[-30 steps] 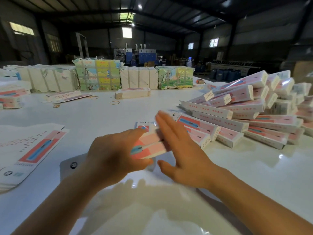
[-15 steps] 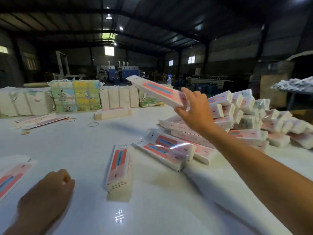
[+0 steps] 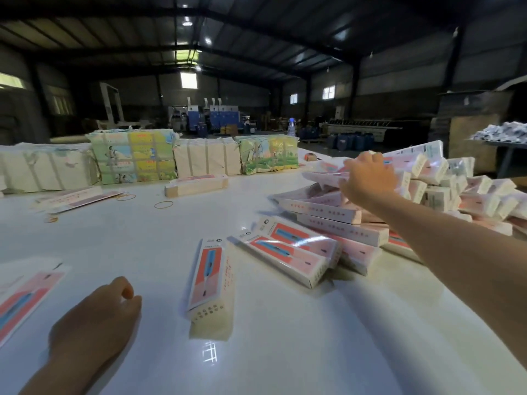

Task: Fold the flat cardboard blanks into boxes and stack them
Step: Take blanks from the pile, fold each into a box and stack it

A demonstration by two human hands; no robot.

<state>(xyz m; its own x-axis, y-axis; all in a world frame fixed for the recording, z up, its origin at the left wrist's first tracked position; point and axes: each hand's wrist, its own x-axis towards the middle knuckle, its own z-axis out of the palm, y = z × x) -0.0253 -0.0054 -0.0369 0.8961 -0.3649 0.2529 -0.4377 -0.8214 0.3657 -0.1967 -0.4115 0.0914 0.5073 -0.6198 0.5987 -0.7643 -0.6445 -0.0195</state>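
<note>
Risk first: our right hand [image 3: 368, 178] is out over the box pile [image 3: 413, 195], fingers curled on a folded box [image 3: 325, 178] at the top edge, and we can't tell whether it grips the box or just presses it, since the hand and motion blur hide the contact. We judge this as the stacking step. The box pokes out left past the ones below, so if we let go now it could tip and slide down the slope. The pile leans and looks loose, so a hard push might shove boxes off the far side or knock the lower row [image 3: 288, 252] forward. Our left hand [image 3: 94, 317] rests low on the table [image 3: 285, 352], fingers loosely curled, holding nothing. It sits just beside the flat blanks [image 3: 25, 297] at the left edge. One lone box [image 3: 209, 276] lies between the hands, apart from the pile, easy to clip with the returning arm. Rubber bands [image 3: 164, 204] lie farther back, near the wrapped bundles [image 3: 131, 155].
</note>
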